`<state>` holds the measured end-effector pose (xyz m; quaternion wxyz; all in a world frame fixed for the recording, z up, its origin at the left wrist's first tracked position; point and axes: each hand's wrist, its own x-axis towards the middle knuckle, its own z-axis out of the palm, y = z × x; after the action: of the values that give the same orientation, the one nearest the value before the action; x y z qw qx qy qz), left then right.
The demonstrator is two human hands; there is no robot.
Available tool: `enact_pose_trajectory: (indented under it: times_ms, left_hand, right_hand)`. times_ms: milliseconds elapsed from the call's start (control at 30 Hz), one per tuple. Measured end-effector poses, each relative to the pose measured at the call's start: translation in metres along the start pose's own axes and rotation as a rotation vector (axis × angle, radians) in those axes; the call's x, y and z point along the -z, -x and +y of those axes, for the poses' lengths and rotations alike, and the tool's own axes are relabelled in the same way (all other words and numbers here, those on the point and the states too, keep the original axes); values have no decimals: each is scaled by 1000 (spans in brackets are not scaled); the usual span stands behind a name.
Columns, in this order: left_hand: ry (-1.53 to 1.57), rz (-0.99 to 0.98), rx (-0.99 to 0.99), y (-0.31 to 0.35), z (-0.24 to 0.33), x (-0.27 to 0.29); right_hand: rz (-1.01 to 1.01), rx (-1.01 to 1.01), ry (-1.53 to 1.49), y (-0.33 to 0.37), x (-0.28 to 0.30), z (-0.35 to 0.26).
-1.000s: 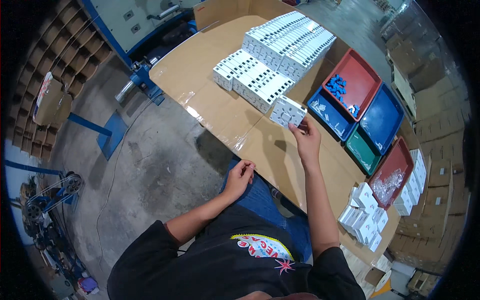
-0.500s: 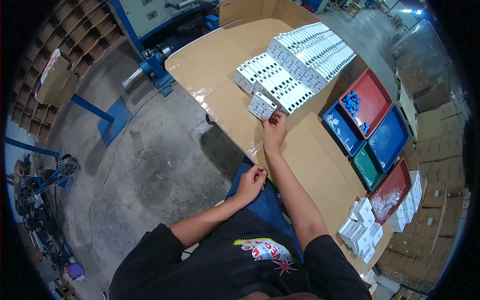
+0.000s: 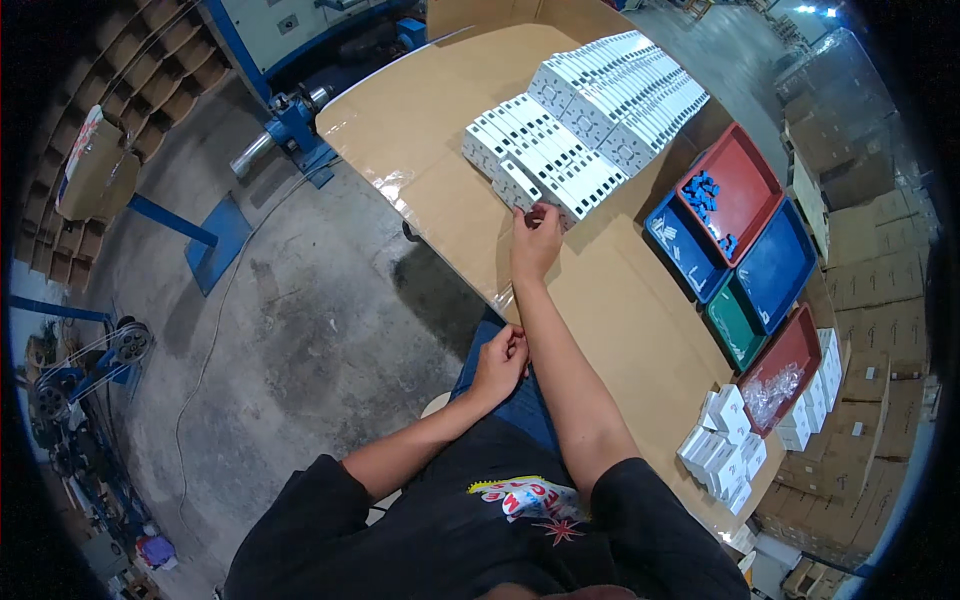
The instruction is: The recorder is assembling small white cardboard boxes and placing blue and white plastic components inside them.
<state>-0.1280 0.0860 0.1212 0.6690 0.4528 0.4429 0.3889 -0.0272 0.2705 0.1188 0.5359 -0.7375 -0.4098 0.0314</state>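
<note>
My right hand (image 3: pixel 537 243) grips the near end of a white plastic plate (image 3: pixel 518 184), thumb and fingers closed on its lower edge. That plate stands on edge against the front row of white plates (image 3: pixel 545 150), touching their near side. The row consists of several like pieces packed side by side, with small dark slots along their edges. Down by the table's near edge, my left hand (image 3: pixel 500 368) is loosely closed over my lap, beside my right forearm. Nothing shows between its curled fingers.
Behind the front row is a longer stack of white plates (image 3: pixel 625 95). To the right are a red tray (image 3: pixel 755 175) with blue parts, blue trays (image 3: pixel 785 275), a green tray (image 3: pixel 728 325) and a dark red tray (image 3: pixel 805 345) with clear bags. White boxed pieces (image 3: pixel 722 450) lie nearer, on the cardboard-covered table (image 3: pixel 620 300).
The plate in my right hand has gone from lying tilted, its broad face showing, to standing on edge against the row. My left hand has stayed nearly still.
</note>
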Motion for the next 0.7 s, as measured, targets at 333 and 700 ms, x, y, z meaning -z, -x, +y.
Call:
enact_pose_trajectory:
  times_ms: [333,700]
  left_hand:
    - [-8,14,-107,0,3,1]
    - [-48,25,-134,-3,-8,0]
  right_hand:
    - [8,-107,164,-6,-4,-12]
    - [-5,-88,234,-9,-9,-9]
